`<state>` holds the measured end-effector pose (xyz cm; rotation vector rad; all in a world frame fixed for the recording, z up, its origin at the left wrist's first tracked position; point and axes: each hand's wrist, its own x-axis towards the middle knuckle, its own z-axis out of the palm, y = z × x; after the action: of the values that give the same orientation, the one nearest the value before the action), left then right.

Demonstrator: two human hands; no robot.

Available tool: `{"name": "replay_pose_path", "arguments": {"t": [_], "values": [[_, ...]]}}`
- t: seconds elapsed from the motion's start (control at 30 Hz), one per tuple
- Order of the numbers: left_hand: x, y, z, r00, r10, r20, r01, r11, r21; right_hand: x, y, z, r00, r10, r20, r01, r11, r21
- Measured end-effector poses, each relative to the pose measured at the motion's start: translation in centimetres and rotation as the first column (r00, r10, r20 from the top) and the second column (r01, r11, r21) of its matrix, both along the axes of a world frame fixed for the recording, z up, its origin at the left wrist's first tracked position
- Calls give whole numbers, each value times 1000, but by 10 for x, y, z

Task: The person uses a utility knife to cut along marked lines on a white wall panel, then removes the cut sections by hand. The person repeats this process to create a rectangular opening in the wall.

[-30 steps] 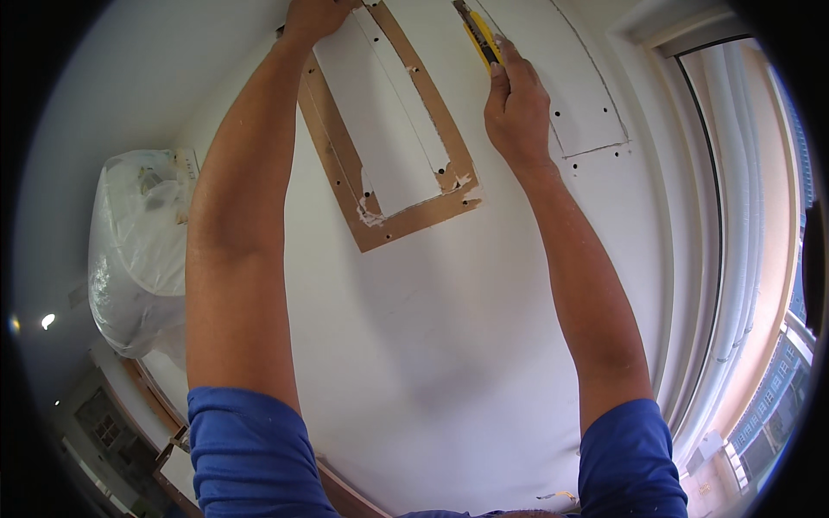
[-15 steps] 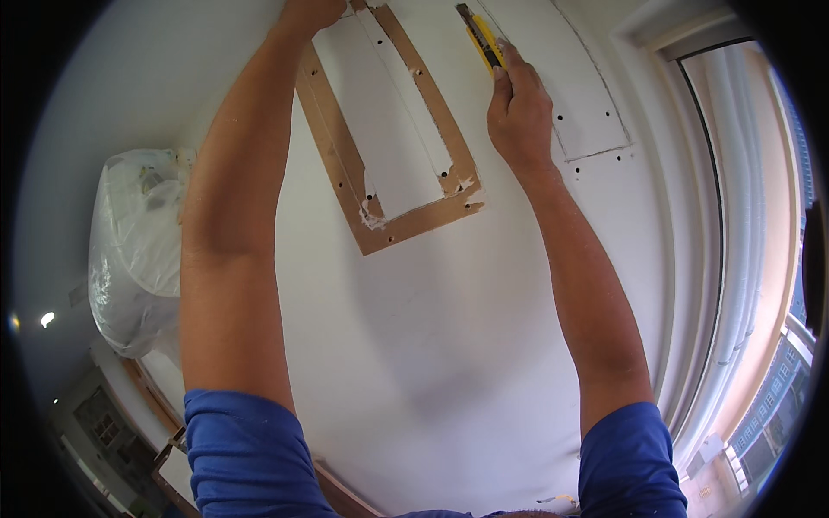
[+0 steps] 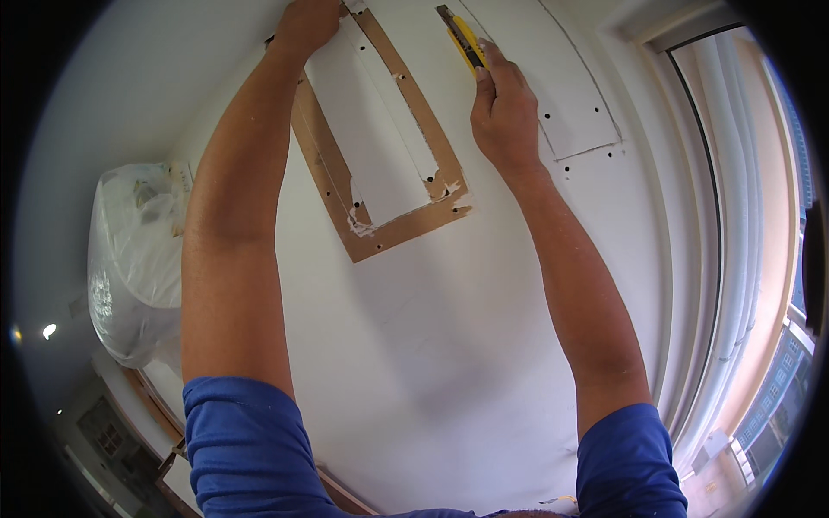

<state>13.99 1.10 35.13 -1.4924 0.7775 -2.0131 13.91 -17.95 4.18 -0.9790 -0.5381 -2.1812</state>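
Note:
My left hand [image 3: 307, 29] is raised to the top of the picture, its fingers curled in at the left side of a brown, paper-like border. A small dark end [image 3: 268, 41] pokes out beside it; what the fingers grip is hidden. The border [image 3: 413, 230] shows as bare brown strips around a long white panel [image 3: 380, 138], with ragged white flakes at its lower corners. Farther right, my right hand [image 3: 508, 112] is wrapped around a yellow utility knife [image 3: 466, 43]. The knife points up and left, its metal tip apart from the brown strip.
Dark screw holes and a cut outline [image 3: 589, 154] mark the white surface right of my right hand. At left hangs a bulky object wrapped in clear plastic [image 3: 129, 268]. A window frame [image 3: 704, 198] with a pale curtain [image 3: 743, 216] runs down the right side.
The whole view has shifted slightly, so the panel sits a little lower and farther left. More of my left hand shows, with the dark end beside it. My right hand still holds the knife.

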Motion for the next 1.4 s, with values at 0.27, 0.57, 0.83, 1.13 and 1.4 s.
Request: {"name": "replay_pose_path", "arguments": {"t": [0.27,0.57,0.83,1.13,1.4], "values": [[-6,-5,-1,993,-109,-41,103,987,-120,0,-2,0,1000,10,18,-10,1000,-2],[-15,-17,-21,970,-227,-84,204,954,-221,-1,-4,0,1000,2,25,-2,1000,-5],[-9,-5,-19,970,-239,-51,229,961,-158,-3,-3,-1,1000,25,-10,-25,1000,-13],[-12,-17,-15,992,-126,-10,122,979,-166,0,-5,0,1000,10,26,-10,1000,-8],[-8,-18,-20,970,-243,-13,236,951,-199,-1,-6,0,999,12,30,-11,1000,-7]]}}
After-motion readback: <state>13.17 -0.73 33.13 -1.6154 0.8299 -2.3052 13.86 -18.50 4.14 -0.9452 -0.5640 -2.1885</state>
